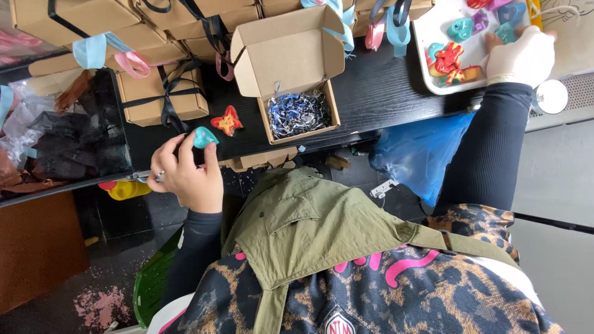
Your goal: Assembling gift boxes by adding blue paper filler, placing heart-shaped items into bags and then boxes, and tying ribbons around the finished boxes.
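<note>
Nearest, at the bottom of the frame, the person's olive-green canvas apron lies over a leopard-print top with pink lettering. A green plastic crate edge shows at lower left on a dusty floor.

Just above, left of centre, the left hand is bare, with a ring on one finger. Its fingertips are pinched around a small turquoise moulded piece, held at the front edge of the black wood-grain table.

On the table right beside that piece lies a small red and orange butterfly-shaped piece, apart from the fingers. Next to it, at the centre of the frame, stands an open brown cardboard mailer box with its lid tipped up, its bottom filled with blue and white shredded paper. Under the table edge, right of centre, hangs a crumpled blue plastic bag.

To the left, a closed brown cardboard box tied with black ribbon sits before a stack of similar boxes with blue and pink ribbons across the upper left. Dark crumpled wrapping fills the far left.

At the upper right, the right hand, in a pale glove, rests spread over a white tray that holds colourful moulded pieces. Its fingertips touch a turquoise one there; I cannot tell whether it is gripping anything.
</note>
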